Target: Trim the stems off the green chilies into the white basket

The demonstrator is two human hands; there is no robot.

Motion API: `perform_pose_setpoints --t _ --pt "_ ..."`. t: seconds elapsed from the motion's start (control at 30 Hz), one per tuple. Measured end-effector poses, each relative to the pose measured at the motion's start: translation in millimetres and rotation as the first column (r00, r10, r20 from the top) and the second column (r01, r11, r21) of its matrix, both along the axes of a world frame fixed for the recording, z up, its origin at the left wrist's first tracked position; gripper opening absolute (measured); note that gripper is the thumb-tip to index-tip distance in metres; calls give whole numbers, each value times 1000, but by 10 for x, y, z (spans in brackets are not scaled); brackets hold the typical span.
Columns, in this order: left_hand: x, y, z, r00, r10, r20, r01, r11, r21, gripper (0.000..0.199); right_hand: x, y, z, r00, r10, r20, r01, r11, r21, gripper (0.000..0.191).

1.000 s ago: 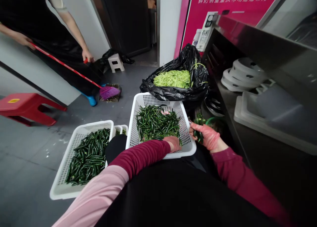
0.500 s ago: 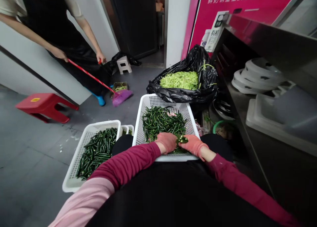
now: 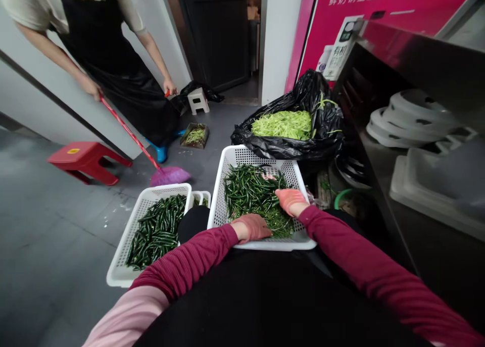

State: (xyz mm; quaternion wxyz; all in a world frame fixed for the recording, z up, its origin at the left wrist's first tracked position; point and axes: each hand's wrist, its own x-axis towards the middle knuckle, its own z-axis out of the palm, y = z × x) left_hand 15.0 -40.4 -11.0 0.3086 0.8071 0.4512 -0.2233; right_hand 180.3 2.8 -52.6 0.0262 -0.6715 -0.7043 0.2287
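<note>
- Dark green peppers (image 3: 246, 185) are being carried in a heap by the central white basket (image 3: 219, 200).
- A second pepper heap (image 3: 159, 231) is being carried by the left white basket (image 3: 122, 276).
- A red stool (image 3: 81, 155), a small pale stool (image 3: 198, 101) and a dustpan (image 3: 205, 135) are being supported by the grey floor (image 3: 56, 251), the last two near each other.
- Stacked white ware (image 3: 411, 117) and pale trays (image 3: 428, 185) are being borne by the dark metal shelf (image 3: 381, 183).

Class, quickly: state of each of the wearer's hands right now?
Left hand: at the green peppers; open or closed, cannot tell.
Right hand: at the peppers; whether holding any, cannot tell.
</note>
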Motion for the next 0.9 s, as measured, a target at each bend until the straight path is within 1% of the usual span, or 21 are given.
perform_pose_setpoints --t 0.07,0.1,0.13,0.17,0.2,0.23,0.27,0.3,0.33,0.4,0.47,0.5,0.53,0.57,0.6,0.63,0.67,0.73,0.8,0.83,0.9 --pt "-31 5 -65 984 122 127 -124 992 12 33 92 -87 88 971 -110 -210 114 993 6 19" --pt "-29 9 -103 957 188 221 -198 980 22 33 133 -149 139 906 -178 -383 178 983 -35 25" --pt "-15 14 -140 913 245 325 -265 964 20 33 161 -220 183 786 -245 -567 224 969 -108 29" --pt "9 18 -170 859 290 422 -317 948 -7 35 175 -296 218 626 -306 -717 243 951 -194 32" --pt "40 21 -194 806 328 493 -341 938 -67 36 175 -372 239 468 -356 -809 237 932 -273 33" --pt "74 22 -208 765 365 530 -339 929 -150 37 164 -443 248 332 -396 -856 232 914 -333 33" --pt "105 22 -215 739 409 536 -327 913 -245 36 147 -508 245 229 -426 -875 237 896 -375 34" --pt "129 19 -215 716 464 521 -319 882 -347 35 127 -564 236 155 -445 -882 254 881 -400 34" --pt "145 15 -211 692 523 497 -312 838 -448 34 108 -613 226 111 -453 -885 270 870 -412 34" --pt "150 -3 -194 646 614 454 -262 737 -623 37 78 -691 216 94 -425 -900 298 875 -382 32" --pt "131 -43 -170 638 639 429 -193 673 -714 45 58 -755 227 149 -349 -925 313 904 -290 28" --pt "120 -71 -154 660 617 428 -181 684 -707 48 51 -783 237 186 -309 -933 314 918 -242 26" --pt "111 -105 -136 701 555 448 -180 745 -642 50 47 -808 244 207 -281 -937 318 925 -207 25" --pt "106 -139 -116 747 463 477 -175 830 -530 50 48 -828 246 197 -272 -942 329 924 -198 24" --pt "105 -170 -94 785 358 506 -153 903 -402 46 59 -843 240 155 -286 -945 337 915 -222 23" --pt "109 -193 -74 815 235 529 -100 957 -271 43 83 -851 228 83 -322 -943 341 898 -277 22" --pt "116 -201 -57 843 99 528 -25 989 -146 39 125 -854 211 -4 -373 -928 335 874 -352 21" --pt "142 -156 -50 890 -107 443 107 994 25 28 268 -845 178 -169 -464 -870 312 812 -493 18" --pt "190 -26 -93 942 -198 273 167 977 131 23 465 -827 173 -266 -489 -831 312 772 -554 17" --pt "226 61 -135 962 -206 182 176 970 169 26 564 -817 188 -295 -466 -834 335 767 -547 16" --pt "333 240 -243 986 -160 48 147 968 203 34 717 -803 244 -313 -392 -865 396 774 -494 16"
